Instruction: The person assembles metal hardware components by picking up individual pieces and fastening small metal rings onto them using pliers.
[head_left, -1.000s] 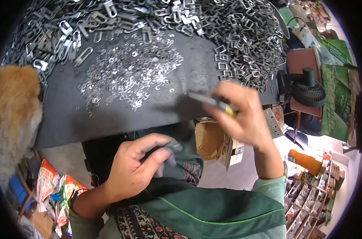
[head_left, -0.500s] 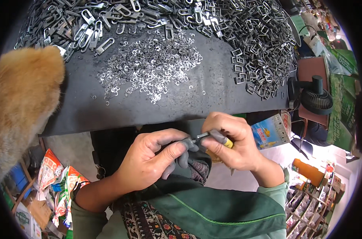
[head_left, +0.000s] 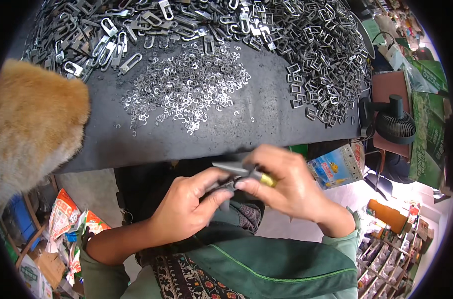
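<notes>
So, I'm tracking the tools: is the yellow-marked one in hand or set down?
In hand: the right hand grips the yellow-marked tool, its grey end near the left hand.

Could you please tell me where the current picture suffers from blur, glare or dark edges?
Head view: the tool and the right hand holding it are blurred; head view: glare whitens some of the small metal rings; head view: the floor at right looks washed out; head view: the corners fall to black.

Looks pretty bright, glares off the metal rings (head_left: 189, 102), motion-blurs around the right hand (head_left: 286, 183), bends and blacks out toward the edges.
</notes>
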